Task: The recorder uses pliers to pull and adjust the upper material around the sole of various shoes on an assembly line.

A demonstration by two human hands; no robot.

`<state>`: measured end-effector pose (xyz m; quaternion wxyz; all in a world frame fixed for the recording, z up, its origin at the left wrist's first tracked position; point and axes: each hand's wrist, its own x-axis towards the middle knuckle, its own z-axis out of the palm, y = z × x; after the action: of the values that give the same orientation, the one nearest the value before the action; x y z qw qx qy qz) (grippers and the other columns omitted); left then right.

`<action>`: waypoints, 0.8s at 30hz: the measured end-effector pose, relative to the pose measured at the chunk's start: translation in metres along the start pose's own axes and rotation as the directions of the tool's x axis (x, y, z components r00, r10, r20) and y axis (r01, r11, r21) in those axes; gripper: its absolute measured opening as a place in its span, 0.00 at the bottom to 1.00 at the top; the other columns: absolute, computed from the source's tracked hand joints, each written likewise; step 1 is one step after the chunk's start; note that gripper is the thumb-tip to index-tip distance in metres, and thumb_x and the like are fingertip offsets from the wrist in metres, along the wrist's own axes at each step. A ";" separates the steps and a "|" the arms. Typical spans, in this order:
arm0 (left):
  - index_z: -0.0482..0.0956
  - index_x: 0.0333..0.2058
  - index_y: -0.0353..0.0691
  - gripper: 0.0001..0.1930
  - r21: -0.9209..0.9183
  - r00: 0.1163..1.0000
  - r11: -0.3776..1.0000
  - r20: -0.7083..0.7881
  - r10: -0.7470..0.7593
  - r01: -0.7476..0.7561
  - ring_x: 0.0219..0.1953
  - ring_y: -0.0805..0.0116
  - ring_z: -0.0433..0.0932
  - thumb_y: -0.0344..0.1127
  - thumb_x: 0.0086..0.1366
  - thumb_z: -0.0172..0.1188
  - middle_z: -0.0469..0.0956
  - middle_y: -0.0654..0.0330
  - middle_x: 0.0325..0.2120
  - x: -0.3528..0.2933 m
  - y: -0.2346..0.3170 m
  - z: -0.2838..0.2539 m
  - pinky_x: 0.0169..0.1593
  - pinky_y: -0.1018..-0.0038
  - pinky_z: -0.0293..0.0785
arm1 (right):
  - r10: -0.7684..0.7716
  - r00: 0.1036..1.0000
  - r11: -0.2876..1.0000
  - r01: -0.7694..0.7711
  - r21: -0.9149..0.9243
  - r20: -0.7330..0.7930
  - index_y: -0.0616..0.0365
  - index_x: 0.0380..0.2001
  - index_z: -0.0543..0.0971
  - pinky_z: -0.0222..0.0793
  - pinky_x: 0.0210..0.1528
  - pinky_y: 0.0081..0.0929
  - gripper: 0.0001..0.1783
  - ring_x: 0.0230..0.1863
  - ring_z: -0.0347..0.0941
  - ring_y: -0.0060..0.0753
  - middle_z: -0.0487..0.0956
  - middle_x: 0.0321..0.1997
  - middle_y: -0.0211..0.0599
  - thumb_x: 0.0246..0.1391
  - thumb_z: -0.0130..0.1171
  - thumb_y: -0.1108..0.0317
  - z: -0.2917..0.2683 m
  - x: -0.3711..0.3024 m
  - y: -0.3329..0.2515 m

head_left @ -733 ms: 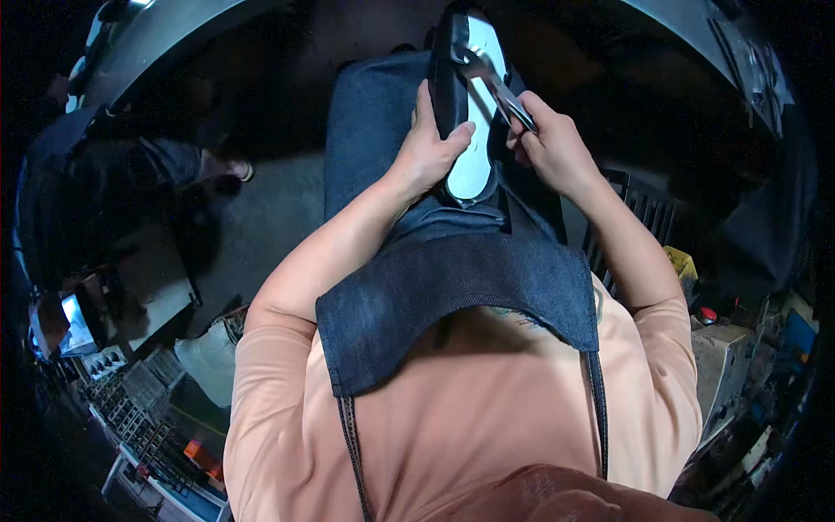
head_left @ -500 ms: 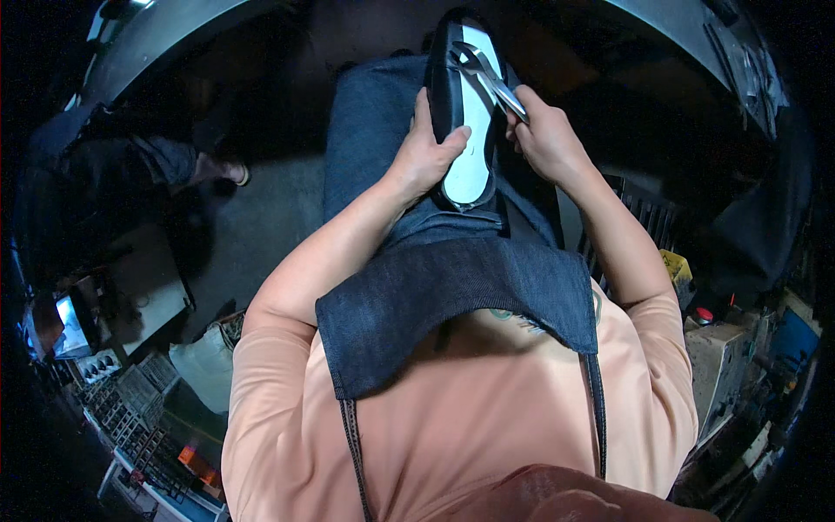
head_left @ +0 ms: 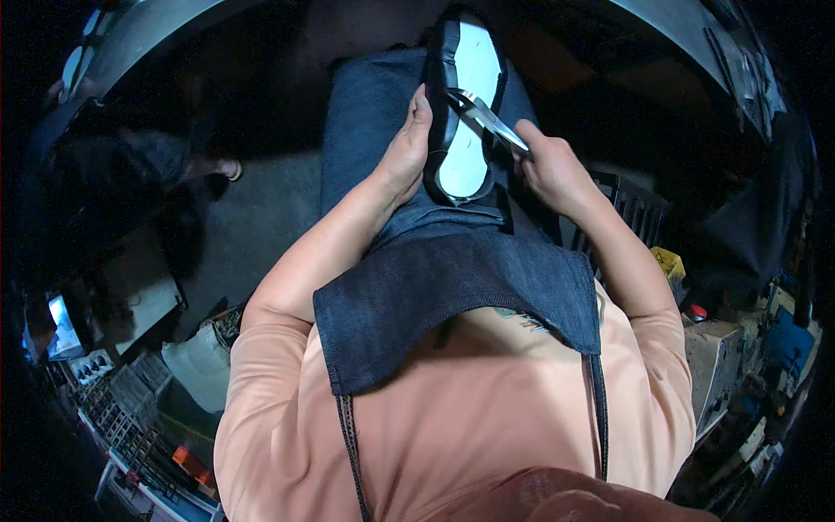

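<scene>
A black shoe upper [head_left: 442, 74] lies sole side up across my lap, toe pointing away from me. A white insole board [head_left: 464, 165] covers its underside, with the black edge folded around it. My left hand [head_left: 403, 157] holds the shoe along its left side, most of its fingers hidden beneath. My right hand [head_left: 552, 170] is closed around the handles of metal pincers [head_left: 497, 129]. Their curved jaws reach across the board to the black edge on the left, near the middle of the shoe. Whether the jaws pinch the edge I cannot tell.
A dark denim apron [head_left: 452, 274] covers my lap. Another person's foot [head_left: 228, 169] shows at the left. A yellow container [head_left: 668, 263] and a worn box-like machine [head_left: 713, 357] stand to my right. A lit screen [head_left: 63, 326] is at the far left.
The pincers have come nearer along the shoe, from its forepart to its middle. My left thumb has left the white board and now lies by the shoe's left side.
</scene>
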<state>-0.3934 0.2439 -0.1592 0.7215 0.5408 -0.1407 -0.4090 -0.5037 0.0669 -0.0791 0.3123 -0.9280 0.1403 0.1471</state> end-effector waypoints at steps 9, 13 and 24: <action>0.42 0.68 0.42 0.36 -0.169 0.996 0.983 -0.055 -0.076 0.066 0.66 0.56 0.55 0.60 0.71 0.28 0.52 0.48 0.66 -0.006 0.029 0.013 0.68 0.64 0.53 | -0.165 0.986 0.971 0.167 0.173 -0.024 0.57 0.36 0.67 0.69 0.35 0.48 0.07 0.34 0.75 0.61 0.77 0.29 0.54 0.52 0.49 0.77 -0.009 -0.019 -0.008; 0.45 0.68 0.49 0.34 -0.162 0.996 0.984 -0.033 -0.080 0.074 0.67 0.55 0.53 0.61 0.71 0.28 0.51 0.52 0.67 0.005 0.011 0.008 0.68 0.62 0.51 | -0.090 0.994 0.994 0.093 -0.051 0.056 0.58 0.37 0.67 0.72 0.38 0.50 0.10 0.36 0.75 0.61 0.77 0.30 0.58 0.50 0.50 0.76 0.012 -0.013 0.006; 0.48 0.68 0.44 0.42 -0.031 0.986 0.987 0.052 -0.157 0.159 0.56 0.58 0.69 0.38 0.57 0.59 0.63 0.50 0.60 -0.013 0.043 0.007 0.57 0.69 0.67 | 0.082 0.910 0.720 0.227 0.655 -0.406 0.59 0.33 0.63 0.69 0.40 0.26 0.09 0.32 0.70 0.29 0.72 0.30 0.38 0.47 0.46 0.81 0.025 -0.039 0.043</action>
<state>-0.3870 0.2525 -0.1148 0.6924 0.5271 -0.1080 -0.4807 -0.5595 0.0558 -0.1070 0.6039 -0.7589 0.2093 -0.1248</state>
